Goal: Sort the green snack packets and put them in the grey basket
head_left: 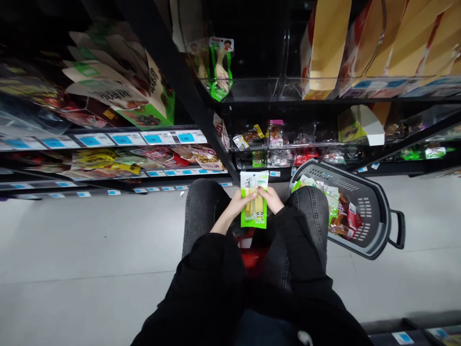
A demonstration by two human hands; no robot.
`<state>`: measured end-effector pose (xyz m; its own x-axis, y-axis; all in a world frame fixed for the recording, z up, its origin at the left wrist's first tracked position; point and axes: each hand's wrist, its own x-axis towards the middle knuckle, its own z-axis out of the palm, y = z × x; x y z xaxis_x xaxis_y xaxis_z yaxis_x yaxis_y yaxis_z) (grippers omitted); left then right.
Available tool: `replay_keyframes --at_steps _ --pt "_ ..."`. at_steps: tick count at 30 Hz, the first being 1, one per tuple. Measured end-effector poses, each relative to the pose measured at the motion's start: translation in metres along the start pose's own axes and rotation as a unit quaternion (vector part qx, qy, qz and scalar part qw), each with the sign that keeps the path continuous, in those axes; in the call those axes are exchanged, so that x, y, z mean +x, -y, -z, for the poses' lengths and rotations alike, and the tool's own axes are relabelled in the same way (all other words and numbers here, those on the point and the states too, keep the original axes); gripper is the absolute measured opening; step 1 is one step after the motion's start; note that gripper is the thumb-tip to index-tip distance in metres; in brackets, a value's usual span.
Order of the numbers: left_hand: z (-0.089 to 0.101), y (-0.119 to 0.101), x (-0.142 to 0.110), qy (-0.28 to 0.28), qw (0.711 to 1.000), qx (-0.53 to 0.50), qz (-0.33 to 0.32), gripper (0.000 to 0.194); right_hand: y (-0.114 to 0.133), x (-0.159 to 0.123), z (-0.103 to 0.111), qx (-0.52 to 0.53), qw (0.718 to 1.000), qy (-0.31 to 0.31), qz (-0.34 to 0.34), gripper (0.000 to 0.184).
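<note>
Between my knees I hold up a white and green snack packet with pale yellow sticks showing through its front and a small panda printed near the bottom. My left hand grips its left edge, the thumb lying across the front. On the opposite edge my right hand pinches the packet, its thumb also on the front. The fingers behind the packet are hidden. To the right of my knee is a grey shopping basket with several green, white and red packets inside.
Black shelves with price tags run across in front of me, stocked with snack bags and boxes. A green-edged packet hangs in a clear bin above. Pale floor lies on both sides, and something red is beneath me.
</note>
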<state>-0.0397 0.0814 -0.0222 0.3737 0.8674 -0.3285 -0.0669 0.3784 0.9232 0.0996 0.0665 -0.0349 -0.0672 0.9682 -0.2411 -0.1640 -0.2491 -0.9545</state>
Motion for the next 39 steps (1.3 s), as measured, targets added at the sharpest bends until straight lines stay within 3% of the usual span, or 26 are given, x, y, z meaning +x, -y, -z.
replay_keyframes --at_steps 9,19,29,39 --pt "0.0029 -0.0009 -0.0031 -0.066 0.998 -0.005 0.002 0.034 0.0015 0.0031 -0.0014 0.000 0.999 0.021 0.028 0.042" --pt "0.0021 0.0019 -0.0011 -0.044 0.995 -0.083 0.022 0.039 0.0023 0.0056 -0.0023 0.032 0.999 0.023 0.032 0.042" --pt "0.0023 0.0067 0.0025 -0.040 0.996 -0.079 0.021 0.044 0.0039 0.0055 -0.0001 -0.040 0.998 0.004 0.051 0.036" --pt "0.0020 0.0086 0.0052 -0.085 0.995 -0.057 0.002 0.045 -0.0028 0.0098 0.0007 -0.092 0.994 0.005 0.055 0.037"
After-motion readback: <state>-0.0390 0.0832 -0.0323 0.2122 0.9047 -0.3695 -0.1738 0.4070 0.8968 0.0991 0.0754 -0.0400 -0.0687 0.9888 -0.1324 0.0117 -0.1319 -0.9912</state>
